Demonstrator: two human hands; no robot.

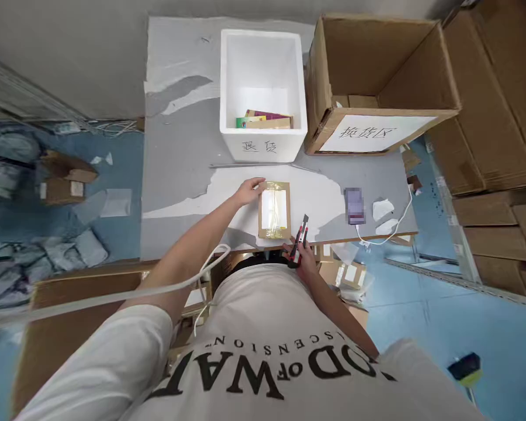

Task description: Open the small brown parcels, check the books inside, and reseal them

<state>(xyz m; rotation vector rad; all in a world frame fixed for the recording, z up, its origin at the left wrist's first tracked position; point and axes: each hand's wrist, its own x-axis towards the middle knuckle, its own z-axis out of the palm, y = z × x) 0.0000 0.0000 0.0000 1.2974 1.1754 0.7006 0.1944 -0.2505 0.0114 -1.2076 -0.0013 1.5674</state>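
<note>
A small taped cardboard box point(274, 210) with a white label lies on the table close to my body. My left hand point(249, 192) grips it at the upper left corner, fingers closed against its edge. In my right hand point(305, 260) is a red and black utility knife point(298, 242), its tip pointing up and away from me. That hand is beside the box's lower right corner, and some of its fingertips appear to reach the box's near edge.
Behind the box stand a white foam bin point(263, 140) with several small packages inside and a large open carton point(390, 58). A phone point(355, 206) on a white cable lies to the right. Another white cable point(158, 287) crosses before my left arm. Stacked cartons point(486, 117) stand on the right.
</note>
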